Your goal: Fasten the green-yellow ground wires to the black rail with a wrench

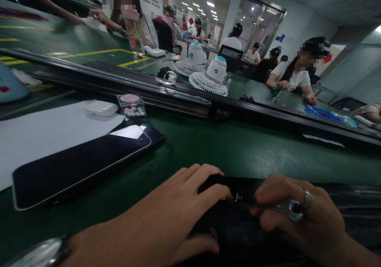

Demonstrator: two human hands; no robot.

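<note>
My right hand, with a ring on one finger, is closed around a silver open-end wrench. One jaw of the wrench shows beside the ring; its other end points left toward a small shiny fitting on a long black piece. My left hand rests over the left part of this piece, fingers and thumb spread apart. Its index fingertip is beside the fitting. A watch is on the left wrist. The black piece is dark, and the hands partly cover it.
A phone, white paper, a white earbud case and a clear box of small balls lie at left. Black rails cross the green table. Beyond stand two white fans and seated people.
</note>
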